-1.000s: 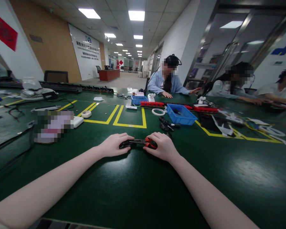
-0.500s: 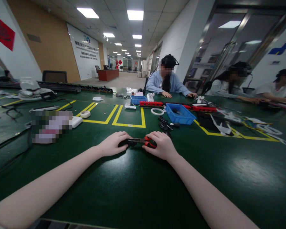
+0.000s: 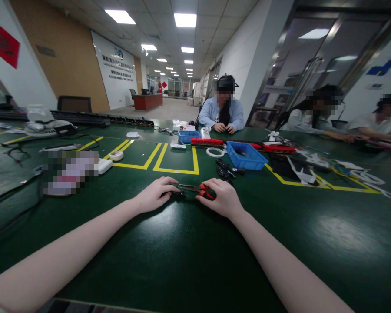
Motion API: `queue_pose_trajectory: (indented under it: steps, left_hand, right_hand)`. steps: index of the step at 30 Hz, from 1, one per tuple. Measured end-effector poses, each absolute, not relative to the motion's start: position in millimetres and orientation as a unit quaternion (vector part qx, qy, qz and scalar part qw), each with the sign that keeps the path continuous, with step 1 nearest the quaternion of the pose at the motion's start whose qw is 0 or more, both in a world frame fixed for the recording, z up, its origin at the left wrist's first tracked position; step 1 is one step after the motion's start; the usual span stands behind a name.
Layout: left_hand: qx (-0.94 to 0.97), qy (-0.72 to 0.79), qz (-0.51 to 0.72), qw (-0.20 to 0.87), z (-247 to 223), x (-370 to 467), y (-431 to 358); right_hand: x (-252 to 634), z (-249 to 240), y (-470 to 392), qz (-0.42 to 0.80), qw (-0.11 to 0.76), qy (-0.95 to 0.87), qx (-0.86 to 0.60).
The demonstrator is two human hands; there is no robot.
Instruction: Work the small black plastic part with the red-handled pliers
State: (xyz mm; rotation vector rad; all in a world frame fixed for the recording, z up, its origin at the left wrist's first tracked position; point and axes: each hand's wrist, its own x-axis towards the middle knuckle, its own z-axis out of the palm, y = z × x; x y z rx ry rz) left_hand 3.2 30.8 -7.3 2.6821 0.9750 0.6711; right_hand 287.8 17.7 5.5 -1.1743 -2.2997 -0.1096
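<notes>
My right hand (image 3: 222,198) is closed around the red-and-black handles of a pair of pliers (image 3: 206,191). Their dark metal jaws point left, toward the fingers of my left hand (image 3: 154,194). A small dark piece (image 3: 179,194) shows at the left fingertips, which appear pinched on it; its kind is too unclear to name. The plier jaws lie just above this piece, and I cannot tell whether they touch it. Both hands are low over the green tabletop (image 3: 182,252).
Beyond my right hand lie a bundle of black cables (image 3: 226,168), a blue bin (image 3: 246,155) and a white ring (image 3: 215,152). To the left are a tape roll (image 3: 116,155) and a white box (image 3: 104,166). A co-worker (image 3: 224,108) sits across the table.
My left fingers have shifted and straightened, and less of the dark piece shows in them. The plier jaws are now more exposed. Across the table, the co-worker's hands have come together.
</notes>
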Motion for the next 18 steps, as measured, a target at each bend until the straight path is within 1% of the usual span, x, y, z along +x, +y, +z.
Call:
queue_pose_trajectory:
  steps: [8,18]
  left_hand:
    - [0.902,0.328,0.253,0.125,-6.2,2.9,29.9]
    - [0.893,0.304,0.256,0.211,0.2,4.2,27.1]
  right_hand:
    - [288.5,5.9,17.8,-0.04,0.277,-0.853,-0.441]
    - [286.7,3.8,19.9,-0.033,0.262,-0.871,-0.415]
